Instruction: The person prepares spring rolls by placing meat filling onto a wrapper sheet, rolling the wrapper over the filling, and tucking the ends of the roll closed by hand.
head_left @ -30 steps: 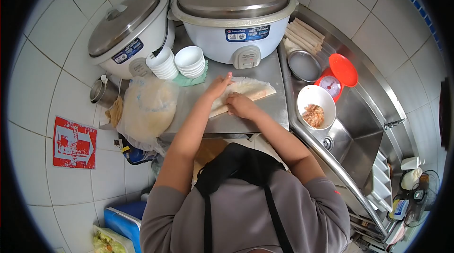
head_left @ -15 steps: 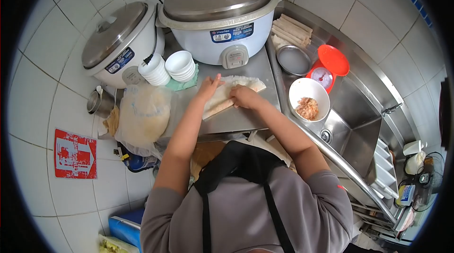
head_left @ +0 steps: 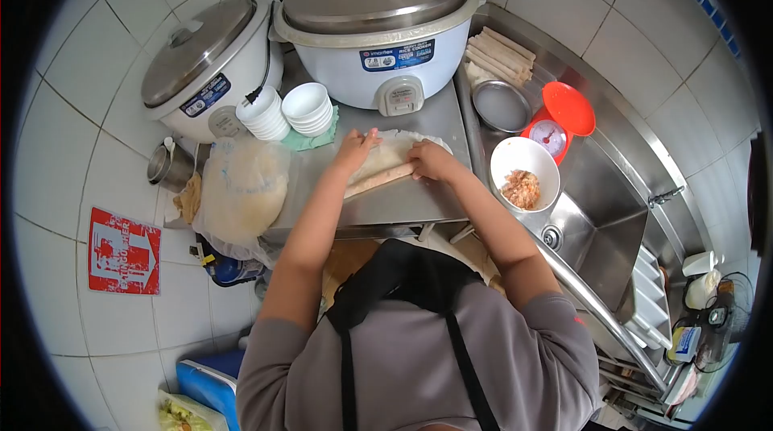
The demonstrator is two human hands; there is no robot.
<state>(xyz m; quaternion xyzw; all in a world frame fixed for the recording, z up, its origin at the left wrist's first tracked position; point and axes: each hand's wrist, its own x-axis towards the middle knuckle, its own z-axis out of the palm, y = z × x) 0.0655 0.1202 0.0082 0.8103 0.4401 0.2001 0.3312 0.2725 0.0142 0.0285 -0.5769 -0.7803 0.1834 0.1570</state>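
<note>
A thin pale wrapper (head_left: 390, 159) lies on the steel counter (head_left: 403, 203), its near edge rolled into a narrow tube. My left hand (head_left: 355, 149) is at the wrapper's left side, thumb raised and fingers partly apart; whether it grips the sheet is hard to see. My right hand (head_left: 431, 161) has its fingers closed on the right end of the rolled part. Right of the counter, a white bowl (head_left: 524, 175) holds an orange-pink filling. Several finished-looking rolls (head_left: 501, 54) lie in a pile beyond the metal bowl (head_left: 501, 106).
Two rice cookers (head_left: 378, 52) stand behind the counter work area. Stacked white bowls (head_left: 307, 109) sit on a green cloth. A plastic bag of round wrappers (head_left: 244, 189) lies at left. An orange scale (head_left: 550, 138) stands beside the steel sink (head_left: 600, 234).
My right hand has moved right along the wrapper, and the near edge now shows as a narrower, tighter tube. My left hand stays at the left side. The camera view has shifted.
</note>
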